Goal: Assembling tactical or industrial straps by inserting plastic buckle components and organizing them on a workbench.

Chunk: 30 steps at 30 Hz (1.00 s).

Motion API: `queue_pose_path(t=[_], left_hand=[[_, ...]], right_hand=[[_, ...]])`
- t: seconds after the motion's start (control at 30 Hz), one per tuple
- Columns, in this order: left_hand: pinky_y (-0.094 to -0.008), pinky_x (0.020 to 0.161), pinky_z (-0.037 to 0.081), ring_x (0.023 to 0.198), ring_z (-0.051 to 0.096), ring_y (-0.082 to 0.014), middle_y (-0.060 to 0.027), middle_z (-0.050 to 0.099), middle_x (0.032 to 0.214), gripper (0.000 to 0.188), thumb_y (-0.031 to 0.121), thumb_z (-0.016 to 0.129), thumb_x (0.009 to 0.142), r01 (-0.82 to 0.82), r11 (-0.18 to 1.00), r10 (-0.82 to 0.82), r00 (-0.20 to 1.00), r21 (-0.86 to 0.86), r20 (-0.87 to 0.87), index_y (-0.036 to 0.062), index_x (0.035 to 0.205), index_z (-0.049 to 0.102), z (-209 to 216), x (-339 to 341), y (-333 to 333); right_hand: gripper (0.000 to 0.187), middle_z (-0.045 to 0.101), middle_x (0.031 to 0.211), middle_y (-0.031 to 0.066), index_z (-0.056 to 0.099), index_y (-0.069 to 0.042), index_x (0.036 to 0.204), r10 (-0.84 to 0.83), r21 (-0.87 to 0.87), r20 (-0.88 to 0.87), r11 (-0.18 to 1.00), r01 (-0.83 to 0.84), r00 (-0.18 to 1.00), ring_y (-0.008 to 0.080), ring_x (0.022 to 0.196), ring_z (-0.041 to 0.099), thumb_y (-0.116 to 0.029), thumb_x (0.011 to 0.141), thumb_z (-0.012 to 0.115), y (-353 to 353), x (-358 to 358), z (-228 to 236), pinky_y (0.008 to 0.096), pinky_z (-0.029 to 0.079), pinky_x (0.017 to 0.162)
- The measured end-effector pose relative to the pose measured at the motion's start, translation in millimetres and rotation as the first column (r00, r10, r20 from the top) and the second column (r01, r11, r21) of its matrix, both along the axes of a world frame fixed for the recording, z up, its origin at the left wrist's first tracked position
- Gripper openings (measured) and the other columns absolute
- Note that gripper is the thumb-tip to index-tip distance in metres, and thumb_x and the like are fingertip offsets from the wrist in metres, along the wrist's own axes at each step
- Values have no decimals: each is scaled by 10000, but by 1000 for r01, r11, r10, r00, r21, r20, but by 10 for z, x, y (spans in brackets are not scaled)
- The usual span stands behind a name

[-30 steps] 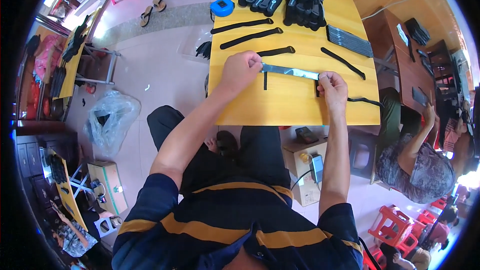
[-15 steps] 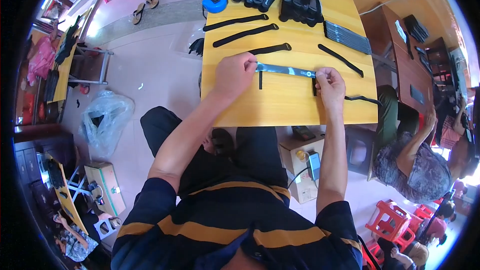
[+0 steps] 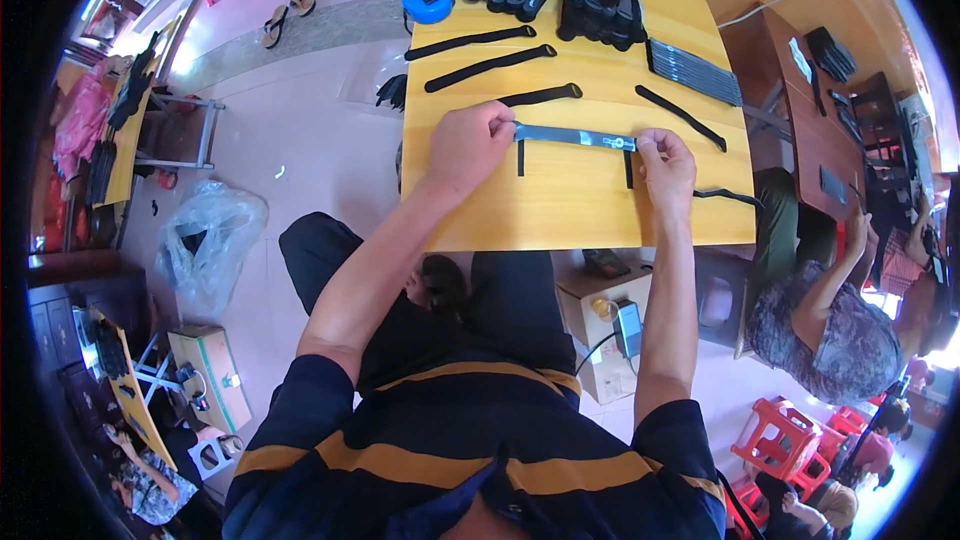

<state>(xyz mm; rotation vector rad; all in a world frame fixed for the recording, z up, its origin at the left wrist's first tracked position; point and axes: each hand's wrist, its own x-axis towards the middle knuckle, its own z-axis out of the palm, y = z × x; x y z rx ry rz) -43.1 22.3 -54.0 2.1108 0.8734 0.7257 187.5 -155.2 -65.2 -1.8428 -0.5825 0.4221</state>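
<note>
A shiny dark grey strap [image 3: 575, 136] with a pale printed mark is stretched between my hands above the yellow table [image 3: 570, 215]. Its left end is pinched in the fingers of my left hand [image 3: 468, 148]; my right hand [image 3: 668, 168] pinches the other end, beside the mark. Below the strap, two short black lines [image 3: 520, 159] run toward me on the tabletop, one near each end. A black strap [image 3: 540, 97] lies just beyond my left hand. To the right of my right hand is a thin, wavy black strap [image 3: 727, 198].
At the far side are piled black straps [image 3: 603, 0], a row of grey straps [image 3: 692, 72] and a blue tape measure [image 3: 429, 3]. More single black straps [image 3: 490, 68] lie across the table. Below its front edge stands a cardboard box [image 3: 605, 365]. A co-worker [image 3: 830, 330] sits at right.
The strap and my right hand have shifted very slightly to the right, and the right-hand black line shows more fully. My left hand keeps its pinch.
</note>
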Motion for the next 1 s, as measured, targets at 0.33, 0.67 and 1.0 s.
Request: queue_pose_path(t=[0.33, 0.67, 1.0], left_hand=[[-379, 647, 548, 683, 702, -289, -120, 714, 754, 95, 126, 691, 830, -1, 1000, 1, 999, -13, 46, 50, 881, 718, -34, -2, 13], [-384, 638, 548, 677, 699, -293, -118, 712, 748, 84, 124, 691, 827, 2, 999, -2, 1000, 45, 15, 53, 869, 710, -14, -4, 12], [-389, 648, 552, 688, 702, -295, -109, 713, 746, 86, 134, 689, 820, -8, 997, 7, 1000, 72, 12, 63, 864, 711, -28, 13, -7]], right_hand=[[78, 641, 758, -36, 705, -30, 937, 19, 25, -6, 1000, -19, 1000, 34, 652, 554, -107, 937, 694, 41, 4, -46, 203, 468, 592], [84, 652, 768, -31, 711, -29, 942, 15, 13, -17, 1000, -15, 1000, 35, 666, 563, -112, 934, 702, 45, -21, -16, 201, 476, 614], [86, 648, 765, -34, 714, -29, 947, 4, 29, -22, 1000, -4, 1000, 37, 655, 546, -114, 934, 700, 27, -8, -75, 202, 467, 604]])
